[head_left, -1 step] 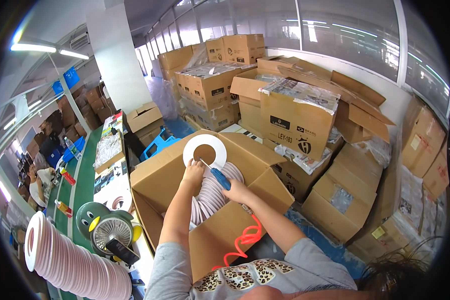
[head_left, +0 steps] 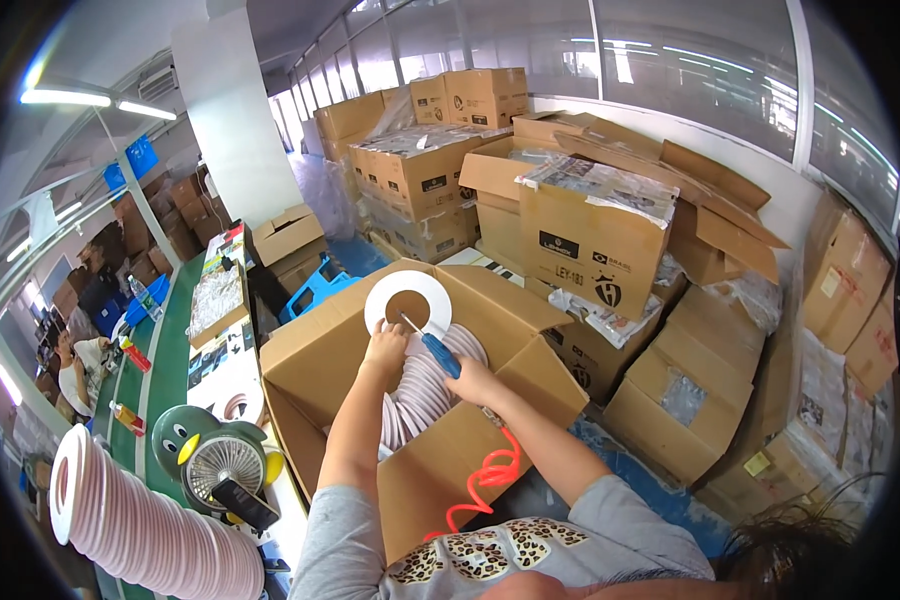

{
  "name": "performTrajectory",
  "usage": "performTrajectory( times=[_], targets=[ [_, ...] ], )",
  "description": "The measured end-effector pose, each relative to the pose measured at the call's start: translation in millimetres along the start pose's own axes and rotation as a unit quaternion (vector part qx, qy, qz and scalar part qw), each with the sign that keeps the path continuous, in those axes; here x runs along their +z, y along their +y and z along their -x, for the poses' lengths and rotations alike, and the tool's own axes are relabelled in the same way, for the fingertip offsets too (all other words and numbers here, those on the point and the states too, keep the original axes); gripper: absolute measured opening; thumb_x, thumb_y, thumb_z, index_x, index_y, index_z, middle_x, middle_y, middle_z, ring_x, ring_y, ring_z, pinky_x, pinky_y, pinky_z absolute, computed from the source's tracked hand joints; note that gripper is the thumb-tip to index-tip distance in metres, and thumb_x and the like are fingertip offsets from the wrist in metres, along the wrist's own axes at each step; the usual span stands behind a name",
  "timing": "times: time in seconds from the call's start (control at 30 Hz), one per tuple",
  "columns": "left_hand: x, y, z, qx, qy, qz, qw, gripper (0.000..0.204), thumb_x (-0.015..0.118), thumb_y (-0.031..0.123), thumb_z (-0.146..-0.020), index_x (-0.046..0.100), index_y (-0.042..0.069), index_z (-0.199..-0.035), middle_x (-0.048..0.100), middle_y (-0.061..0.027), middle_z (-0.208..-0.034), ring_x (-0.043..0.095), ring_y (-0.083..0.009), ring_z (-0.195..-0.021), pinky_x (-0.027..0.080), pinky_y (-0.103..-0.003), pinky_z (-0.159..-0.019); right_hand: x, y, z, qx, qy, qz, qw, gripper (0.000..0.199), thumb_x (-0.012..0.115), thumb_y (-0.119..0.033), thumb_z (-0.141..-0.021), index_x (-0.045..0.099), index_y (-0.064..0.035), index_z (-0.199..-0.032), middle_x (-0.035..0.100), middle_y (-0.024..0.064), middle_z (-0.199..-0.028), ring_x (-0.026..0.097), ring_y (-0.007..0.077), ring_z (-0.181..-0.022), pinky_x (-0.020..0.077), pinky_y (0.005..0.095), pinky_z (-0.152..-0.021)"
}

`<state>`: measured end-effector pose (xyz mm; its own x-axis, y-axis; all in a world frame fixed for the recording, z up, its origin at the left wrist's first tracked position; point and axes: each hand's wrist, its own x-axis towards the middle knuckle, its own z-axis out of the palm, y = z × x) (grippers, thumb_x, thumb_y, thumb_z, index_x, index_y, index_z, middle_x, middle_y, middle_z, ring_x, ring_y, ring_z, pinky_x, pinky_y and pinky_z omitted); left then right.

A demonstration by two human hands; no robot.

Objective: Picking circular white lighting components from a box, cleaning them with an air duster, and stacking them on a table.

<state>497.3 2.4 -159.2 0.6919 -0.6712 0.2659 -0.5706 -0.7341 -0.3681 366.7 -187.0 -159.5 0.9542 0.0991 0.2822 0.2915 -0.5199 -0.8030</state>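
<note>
My left hand [head_left: 385,352] pinches the lower left edge of a flat white ring [head_left: 436,293], which stands tilted above an open cardboard box [head_left: 315,345]. In my right hand [head_left: 477,383] is a blue air blow gun [head_left: 441,355]. Its thin metal nozzle points up and left across the ring's lower right side, with the tip at the centre hole. A red coiled hose [head_left: 498,470] hangs from a fitting below the right hand. Beneath both hands, a curved row of white rings [head_left: 425,398] lies in the box. My palms are hidden.
A tall stack of white rings [head_left: 155,525] leans at the near left, beside a penguin-shaped fan [head_left: 215,460] with a dark phone [head_left: 245,503] against it. Further left runs a green conveyor [head_left: 160,385]. Cardboard cartons [head_left: 595,240] crowd the right. A person [head_left: 82,365] sits far left.
</note>
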Motion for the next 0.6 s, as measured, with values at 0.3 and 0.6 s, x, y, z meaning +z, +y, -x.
performTrajectory(
  times=[0.3,0.6],
  targets=[
    [10,-4,19,-0.017,-0.019,0.002,1.0,0.042,0.073,0.025,-0.064,0.057,0.008,-0.1,0.056,-0.0061,-0.1,0.052,-0.0207,-0.103,0.031,-0.044,-0.099,10,-8,-8,0.022,0.019,0.013,0.999,0.024,0.057,-0.018,-0.071,0.056,-0.0007,-0.088,0.059,0.0202,-0.069,0.06,0.0328,-0.065,0.0462,0.0402,-0.059],
    [8,-8,28,-0.016,-0.02,-0.007,1.0,0.043,0.073,0.025,-0.064,0.057,0.008,-0.101,0.056,-0.0058,-0.098,0.051,-0.0206,-0.103,0.031,-0.043,-0.1,11,1,-20,0.049,0.017,0.045,0.998,0.03,0.059,-0.022,-0.071,0.058,-0.0043,-0.096,0.062,0.0204,-0.083,0.059,0.0373,-0.083,0.0473,0.0433,-0.072]
  ],
)
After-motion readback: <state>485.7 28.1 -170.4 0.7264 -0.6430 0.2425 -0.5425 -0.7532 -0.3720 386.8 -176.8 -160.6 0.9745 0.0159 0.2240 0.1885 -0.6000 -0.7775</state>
